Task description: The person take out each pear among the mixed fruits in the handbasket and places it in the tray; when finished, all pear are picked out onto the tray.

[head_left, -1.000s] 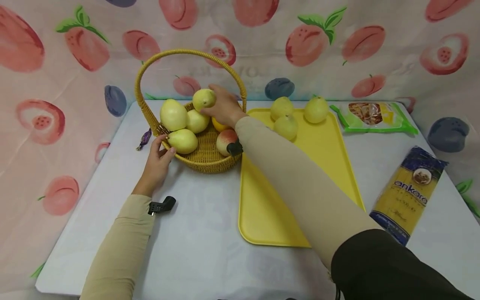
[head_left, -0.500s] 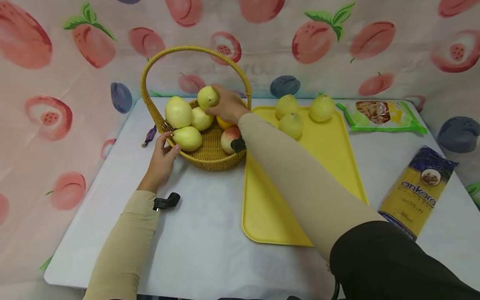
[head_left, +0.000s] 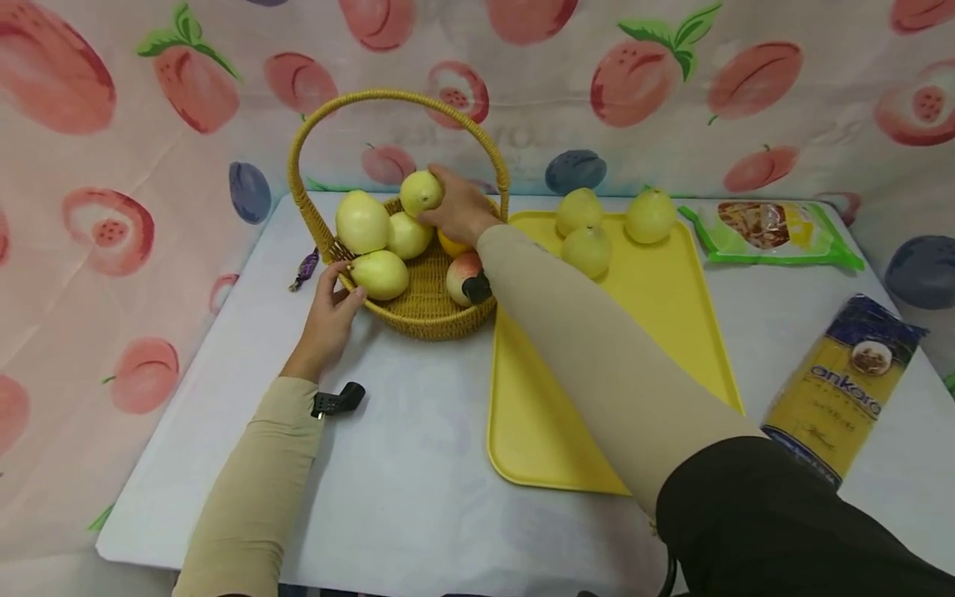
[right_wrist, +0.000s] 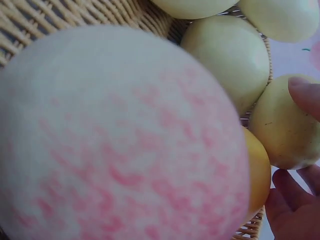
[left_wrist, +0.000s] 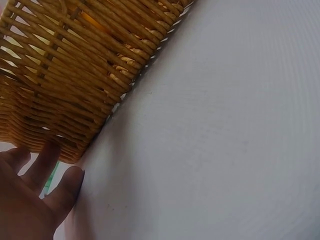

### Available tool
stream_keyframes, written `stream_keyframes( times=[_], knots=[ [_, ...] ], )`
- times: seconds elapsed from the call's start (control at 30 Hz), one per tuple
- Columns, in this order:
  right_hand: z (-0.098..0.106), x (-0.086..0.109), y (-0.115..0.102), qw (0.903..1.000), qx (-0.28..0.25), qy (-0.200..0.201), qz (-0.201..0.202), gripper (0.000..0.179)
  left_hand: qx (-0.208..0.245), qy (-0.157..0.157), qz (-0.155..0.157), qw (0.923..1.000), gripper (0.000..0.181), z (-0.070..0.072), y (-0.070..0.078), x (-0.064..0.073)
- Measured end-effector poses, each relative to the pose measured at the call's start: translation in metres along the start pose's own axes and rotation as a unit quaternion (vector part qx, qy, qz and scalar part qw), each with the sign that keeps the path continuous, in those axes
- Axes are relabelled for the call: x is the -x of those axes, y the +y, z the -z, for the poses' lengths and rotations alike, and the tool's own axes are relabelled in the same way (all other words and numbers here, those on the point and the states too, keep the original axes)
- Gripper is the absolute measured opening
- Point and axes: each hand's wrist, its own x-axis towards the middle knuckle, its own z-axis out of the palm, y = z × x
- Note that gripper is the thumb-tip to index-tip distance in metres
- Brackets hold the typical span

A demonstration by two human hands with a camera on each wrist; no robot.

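Observation:
My left hand (head_left: 326, 327) holds the front-left rim of the wicker basket (head_left: 440, 325); in the left wrist view its fingers lie against the woven wall (left_wrist: 65, 85). Over the basket's back part, my right hand (head_left: 462, 207) grips a pale yellow pear (head_left: 420, 192), seen between thumb and fingers in the right wrist view. Below and left of it sit a large pale fruit (head_left: 361, 222), a rounder pale one (head_left: 408, 235) and a stemmed pear (head_left: 379, 275). An orange fruit (head_left: 451, 243), partly hidden, and a peach (head_left: 461, 280) lie at the right. The peach fills much of the right wrist view.
A yellow tray (head_left: 537, 431) right of the basket bears 3 pale pears at its far end, under my right sleeve's reach. Further right lie a green snack bag (head_left: 772, 232) and a pasta packet (head_left: 846, 385). A small purple wrapped sweet (head_left: 304, 269) lies left of the basket.
The head view has shifted slightly, so everything sits a little further right. Both hands and the gripped pear keep nearly the same place relative to the basket.

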Motion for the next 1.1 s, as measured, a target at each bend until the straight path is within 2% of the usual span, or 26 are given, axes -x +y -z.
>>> stream_keyframes(
  times=[0.33,0.6,0.83,1.1],
  knots=[
    [0.003,0.005,-0.001,0.9980,0.042,0.024,0.041,0.073,0.015,-0.001,0.001,0.9999,0.058,-0.003,0.000,-0.001],
    [-0.001,0.018,-0.013,0.9950,0.012,0.025,0.096,0.071,0.000,0.005,0.004,1.0000,0.059,-0.001,0.000,0.001],
    [0.005,0.041,-0.017,0.9919,0.012,0.023,0.124,0.072,-0.003,0.003,0.001,1.0000,0.060,-0.002,-0.002,-0.001],
    [0.010,0.072,-0.019,0.9811,0.025,0.017,0.191,0.071,-0.005,0.007,0.004,1.0000,0.060,-0.001,0.000,0.002]
  ],
)
